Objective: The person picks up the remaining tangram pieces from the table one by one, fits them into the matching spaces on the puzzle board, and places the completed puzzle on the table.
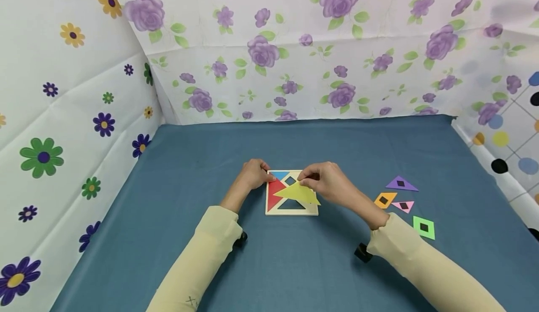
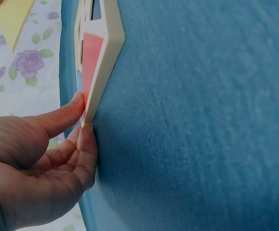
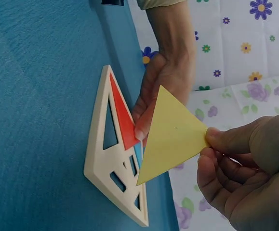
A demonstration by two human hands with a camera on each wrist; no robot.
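Note:
A cream tangram board (image 1: 290, 213) lies on the cloth, with a red triangle (image 1: 272, 203) and a blue piece (image 1: 279, 175) set in it. My left hand (image 1: 252, 175) pinches the board's far left corner, thumb on top by the red triangle and fingers at the edge, as the left wrist view shows. Between thumb and fingertips my right hand (image 1: 330, 181) holds a yellow triangle (image 3: 173, 139) by one corner. The yellow triangle is tilted above the board and covers part of its openings in the head view. Bare slots, one of them triangular, show the blue cloth through the board.
Right of the board lie a purple triangle (image 1: 393, 185), an orange parallelogram (image 1: 389, 196), a pink triangle (image 1: 410, 205) and a green square (image 1: 429, 235), each with a dark square mark. Blue cloth (image 1: 210, 153) covers the table. Flowered sheets (image 1: 303, 78) hang behind and beside it.

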